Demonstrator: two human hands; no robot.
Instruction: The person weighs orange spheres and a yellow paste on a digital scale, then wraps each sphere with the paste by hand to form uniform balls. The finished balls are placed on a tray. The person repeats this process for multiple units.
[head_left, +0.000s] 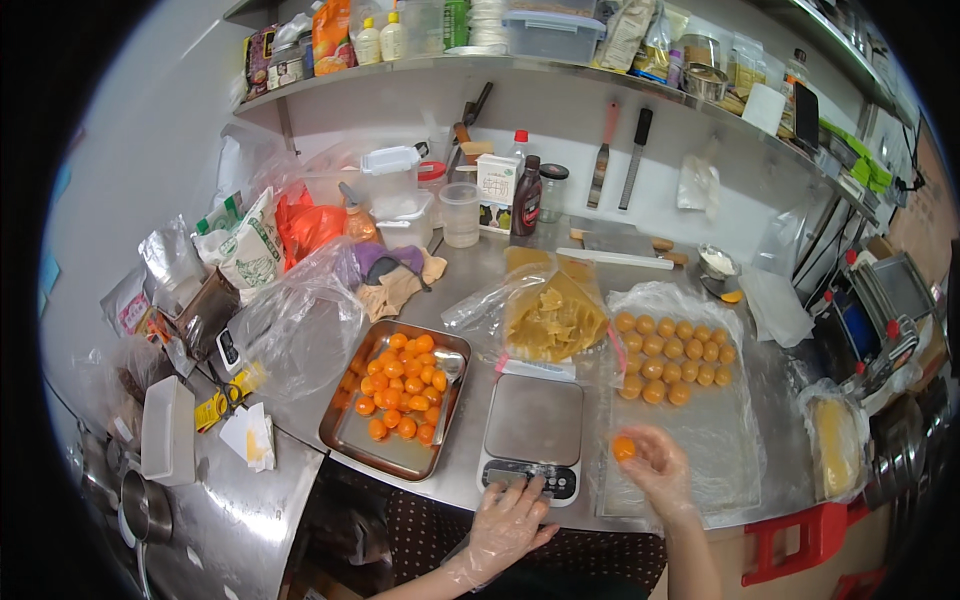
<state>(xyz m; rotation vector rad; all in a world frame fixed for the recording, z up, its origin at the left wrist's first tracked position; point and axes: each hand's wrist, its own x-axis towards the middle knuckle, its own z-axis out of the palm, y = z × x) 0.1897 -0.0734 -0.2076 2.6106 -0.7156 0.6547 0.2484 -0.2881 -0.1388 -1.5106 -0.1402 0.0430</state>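
Note:
My left hand (504, 526), in a clear plastic glove, rests its fingertips on the button panel of a kitchen scale (534, 424). The scale's plate bears nothing. Pinched in my gloved right hand (661, 469) is one orange egg yolk (623, 448), held over the near left part of a plastic-lined tray (690, 457). Rows of light-brown paste balls (673, 349) fill the far part of that tray. Left of the scale, a steel tray (352, 442) holds many salted egg yolks (405, 375) and a spoon (448, 367). An opened plastic bag of brownish-yellow paste (555, 322) lies behind the scale.
A crumpled clear bag (296, 330) lies beyond the steel tray's left side. Scissors (225, 397) and a white plastic bin (168, 431) are farther left. At right are a wrapped yellow block (836, 446) and a red stool (799, 540). A bowl of white powder (718, 262) stands behind the lined tray.

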